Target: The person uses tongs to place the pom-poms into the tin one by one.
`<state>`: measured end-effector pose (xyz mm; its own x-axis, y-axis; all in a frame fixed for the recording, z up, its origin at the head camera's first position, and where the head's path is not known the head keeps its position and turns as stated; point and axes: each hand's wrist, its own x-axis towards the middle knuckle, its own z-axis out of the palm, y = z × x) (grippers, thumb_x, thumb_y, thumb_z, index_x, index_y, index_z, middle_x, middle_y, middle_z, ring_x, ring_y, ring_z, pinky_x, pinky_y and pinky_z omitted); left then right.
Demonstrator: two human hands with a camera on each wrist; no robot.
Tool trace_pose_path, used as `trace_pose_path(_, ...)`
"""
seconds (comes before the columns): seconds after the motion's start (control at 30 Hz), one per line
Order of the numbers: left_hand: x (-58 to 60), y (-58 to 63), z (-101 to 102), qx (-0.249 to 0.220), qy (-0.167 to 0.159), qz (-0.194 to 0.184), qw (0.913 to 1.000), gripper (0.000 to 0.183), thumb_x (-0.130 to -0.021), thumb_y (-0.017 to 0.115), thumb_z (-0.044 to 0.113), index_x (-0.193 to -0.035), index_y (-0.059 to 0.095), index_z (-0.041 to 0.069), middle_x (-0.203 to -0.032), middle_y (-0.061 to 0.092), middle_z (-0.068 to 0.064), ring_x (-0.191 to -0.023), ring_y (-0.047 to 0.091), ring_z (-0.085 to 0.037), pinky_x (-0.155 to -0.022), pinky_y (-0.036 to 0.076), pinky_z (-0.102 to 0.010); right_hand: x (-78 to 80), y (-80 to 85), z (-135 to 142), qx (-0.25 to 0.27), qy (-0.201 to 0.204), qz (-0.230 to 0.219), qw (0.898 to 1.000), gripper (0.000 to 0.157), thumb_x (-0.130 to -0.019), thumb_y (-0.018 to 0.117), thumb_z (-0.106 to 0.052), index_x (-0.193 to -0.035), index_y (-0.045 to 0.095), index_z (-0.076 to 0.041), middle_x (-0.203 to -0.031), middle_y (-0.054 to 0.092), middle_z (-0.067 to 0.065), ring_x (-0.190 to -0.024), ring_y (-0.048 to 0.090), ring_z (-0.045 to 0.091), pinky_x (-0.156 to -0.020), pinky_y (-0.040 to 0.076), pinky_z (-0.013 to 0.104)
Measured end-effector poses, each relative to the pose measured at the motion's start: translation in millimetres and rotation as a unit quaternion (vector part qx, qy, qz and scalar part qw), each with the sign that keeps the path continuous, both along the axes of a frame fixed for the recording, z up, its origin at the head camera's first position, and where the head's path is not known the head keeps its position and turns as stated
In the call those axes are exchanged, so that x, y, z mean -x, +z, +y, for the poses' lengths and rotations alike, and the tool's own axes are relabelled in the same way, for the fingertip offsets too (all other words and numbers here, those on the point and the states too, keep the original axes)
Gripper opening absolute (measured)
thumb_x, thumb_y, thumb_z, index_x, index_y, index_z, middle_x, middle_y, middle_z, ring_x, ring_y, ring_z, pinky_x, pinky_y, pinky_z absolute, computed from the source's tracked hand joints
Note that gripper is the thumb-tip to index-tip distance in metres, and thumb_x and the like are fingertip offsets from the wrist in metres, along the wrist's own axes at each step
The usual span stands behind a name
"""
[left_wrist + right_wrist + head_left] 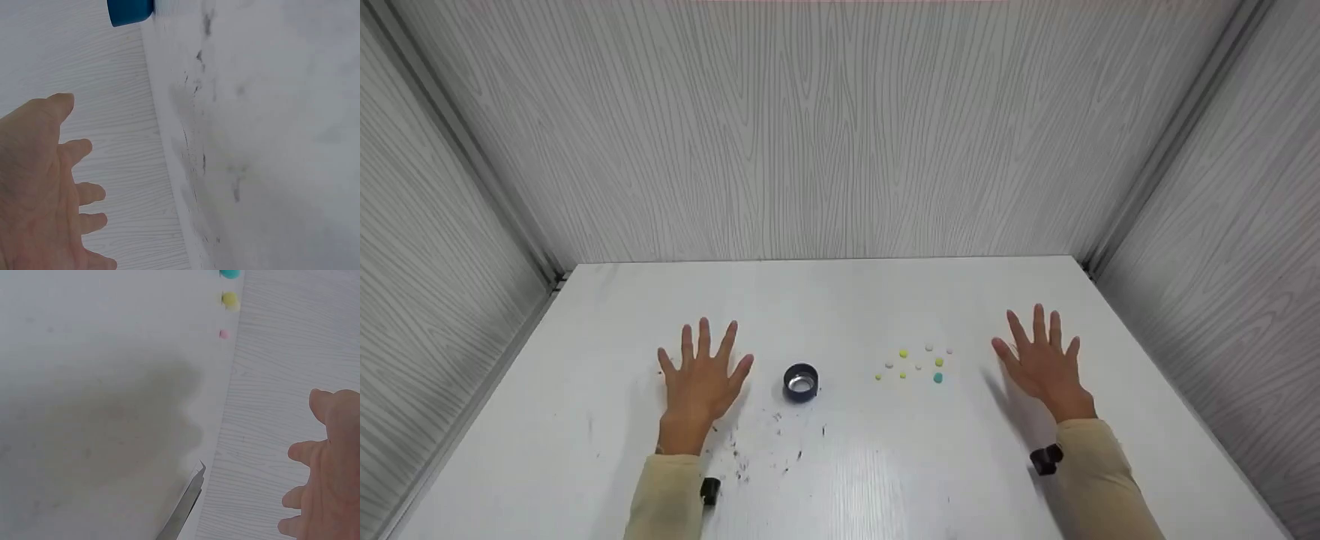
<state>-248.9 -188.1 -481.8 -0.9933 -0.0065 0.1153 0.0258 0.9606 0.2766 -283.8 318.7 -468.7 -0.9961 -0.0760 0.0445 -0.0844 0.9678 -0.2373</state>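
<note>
My left hand (pixel 699 386) is held over the left part of the white table (pixel 840 307), fingers spread and holding nothing. To its right sits a small round dark blue cup or cap (pixel 801 382), hollow side up with a silvery inside; its blue wall (pixel 130 11) also shows at the top of the left wrist view. My right hand (pixel 1050 375) is over the right part of the table, fingers spread, nothing in it. Left of it lie several small ball-like pieces: a teal one (pixel 938 378), yellow ones (pixel 904 353), and pale ones (pixel 929 347), with a pink one (pixel 224 334) in the right wrist view.
Wood-grain panels stand behind the table (pixel 825 135) and at its left (pixel 442 300) and right (pixel 1207 262) sides. Dark smudges (pixel 739 465) mark the tabletop near my left forearm. A black wrist device (pixel 1045 460) sits at my right sleeve, another (pixel 710 491) at the left.
</note>
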Motion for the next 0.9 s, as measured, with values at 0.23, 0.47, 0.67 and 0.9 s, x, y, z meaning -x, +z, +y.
trace_pose_path(0.23,-1.3,2.8,0,-0.001,0.001,0.010,0.9999,0.068,-0.108,0.041,0.053,-0.165,0.024,0.021,-0.171,0.013,-0.026,-0.159,0.005,-0.051,-0.118,0.003,-0.082,1.4,-0.7,3,0.014,0.007,-0.007,1.000,0.074,-0.109,0.031,-0.056,-0.166,0.017,-0.010,-0.169,-0.004,0.033,-0.155,-0.007,0.057,-0.114,0.003,0.085)
trace_pose_path(0.47,-2.3,3.5,5,-0.069,-0.026,0.009,0.9972,0.063,-0.110,0.044,0.043,-0.164,0.028,0.015,-0.166,0.032,-0.024,-0.152,0.033,-0.048,-0.118,0.030,-0.072,3.1,-0.2,17,0.100,0.029,-0.004,0.995,0.063,-0.109,0.047,-0.040,-0.157,0.036,0.000,-0.165,0.021,0.036,-0.150,0.022,0.059,-0.112,0.028,0.079)
trace_pose_path(0.67,-0.9,-1.3,16,-0.232,-0.102,-0.036,0.9666,0.059,-0.107,0.056,0.035,-0.160,0.039,0.014,-0.163,0.042,-0.018,-0.149,0.040,-0.042,-0.122,0.035,-0.060,3.0,1.3,27,0.175,-0.008,0.065,0.982,0.040,-0.105,0.057,-0.019,-0.139,0.060,0.001,-0.146,0.054,0.031,-0.130,0.055,0.051,-0.100,0.048,0.067)
trace_pose_path(0.9,0.1,-9.5,28,-0.313,-0.166,-0.069,0.9326,0.062,-0.098,0.072,0.024,-0.153,0.049,0.008,-0.154,0.051,-0.019,-0.139,0.053,-0.039,-0.112,0.048,-0.054,2.2,-3.0,29,0.180,-0.027,0.084,0.980,0.033,-0.103,0.055,-0.014,-0.130,0.067,0.000,-0.140,0.060,0.030,-0.120,0.064,0.049,-0.091,0.054,0.063)
